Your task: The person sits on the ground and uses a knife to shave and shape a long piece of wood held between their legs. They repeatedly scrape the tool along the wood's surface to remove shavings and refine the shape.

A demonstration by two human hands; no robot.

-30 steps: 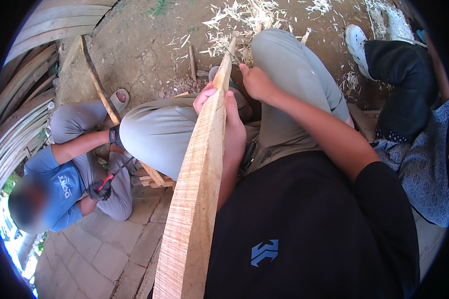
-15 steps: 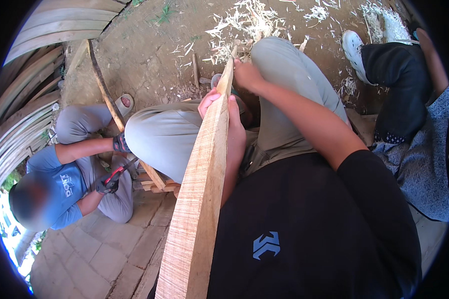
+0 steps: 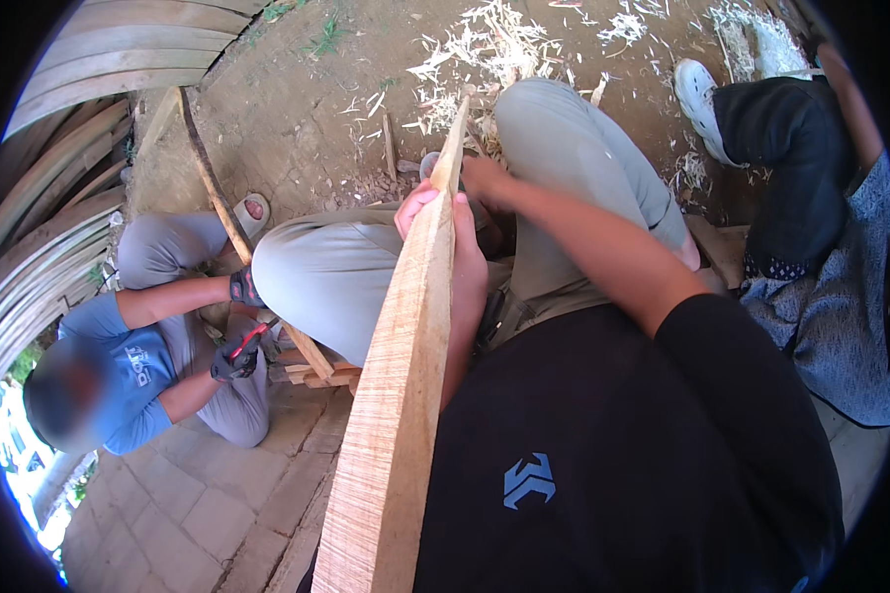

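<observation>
A long squared piece of pale wood slants up the middle of the view, its far end cut to a narrow point. My left hand is wrapped round it just below the tapered part, thumb on the right side and fingers on the left. My right hand is closed in a fist right beside the taper, above my lap. Whatever it grips is hidden behind the wood and the fingers.
Wood shavings cover the dirt beyond my knees. At left, a co-worker's gloved hand holds a red-handled tool beside a long stick. Another person's dark-trousered leg is at right. Curved planks stand at upper left.
My right hand has come back toward me along the taper. The left hand and the wood have barely moved. The co-worker's tool hand has shifted slightly right.
</observation>
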